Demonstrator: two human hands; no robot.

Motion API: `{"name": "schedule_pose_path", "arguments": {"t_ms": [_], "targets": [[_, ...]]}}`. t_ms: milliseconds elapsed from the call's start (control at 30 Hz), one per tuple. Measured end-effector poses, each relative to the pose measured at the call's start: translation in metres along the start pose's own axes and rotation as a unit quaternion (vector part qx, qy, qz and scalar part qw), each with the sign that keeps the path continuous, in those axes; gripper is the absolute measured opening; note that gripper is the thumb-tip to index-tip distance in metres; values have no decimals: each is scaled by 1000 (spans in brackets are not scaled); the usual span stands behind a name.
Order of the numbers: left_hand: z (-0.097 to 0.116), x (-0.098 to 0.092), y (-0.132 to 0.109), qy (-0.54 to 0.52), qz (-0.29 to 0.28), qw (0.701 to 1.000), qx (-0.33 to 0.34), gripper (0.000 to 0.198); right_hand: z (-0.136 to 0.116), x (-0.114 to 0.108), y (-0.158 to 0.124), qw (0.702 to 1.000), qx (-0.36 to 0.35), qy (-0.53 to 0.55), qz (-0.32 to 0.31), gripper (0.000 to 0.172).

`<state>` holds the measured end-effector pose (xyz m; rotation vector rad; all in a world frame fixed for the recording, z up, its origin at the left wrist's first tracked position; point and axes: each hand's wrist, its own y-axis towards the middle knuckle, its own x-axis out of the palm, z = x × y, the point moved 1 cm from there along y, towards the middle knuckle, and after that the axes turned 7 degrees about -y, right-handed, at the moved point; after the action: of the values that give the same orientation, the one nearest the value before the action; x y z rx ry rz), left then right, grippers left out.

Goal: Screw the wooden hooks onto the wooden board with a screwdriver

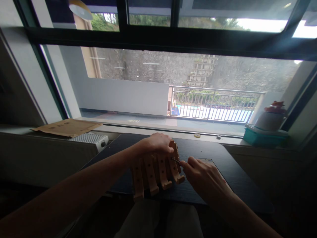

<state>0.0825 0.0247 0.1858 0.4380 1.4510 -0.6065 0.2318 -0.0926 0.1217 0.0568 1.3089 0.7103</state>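
Observation:
A pale wooden piece with several parallel slats, each with small holes, stands on the dark table. My left hand rests on top of it, fingers curled over its upper edge, holding it steady. My right hand is just to its right, fingers pinched on a thin metal tool whose tip touches the rightmost slat. Part of the wooden piece is hidden under my left hand.
A phone or small tablet lies flat behind my right hand. A teal box with a round figurine sits on the windowsill at right. A cardboard sheet and a white ribbed device lie at left.

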Motion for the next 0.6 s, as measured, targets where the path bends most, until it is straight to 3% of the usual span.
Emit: {"name": "schedule_pose_path", "arguments": {"t_ms": [133,367,467,600], "targets": [[-1,0,1,-3,-5,1000,5,32,0,7,0,999,17,33,-1,28],[-2,1,2,-1,-3,1000,10,32,3,9,4,976,127,173,-31,24],[-1,0,1,2,-2,1000,10,33,5,6,3,981,113,151,-36,25],[0,0,0,0,0,1000,11,32,9,5,2,998,41,56,-10,32]]}}
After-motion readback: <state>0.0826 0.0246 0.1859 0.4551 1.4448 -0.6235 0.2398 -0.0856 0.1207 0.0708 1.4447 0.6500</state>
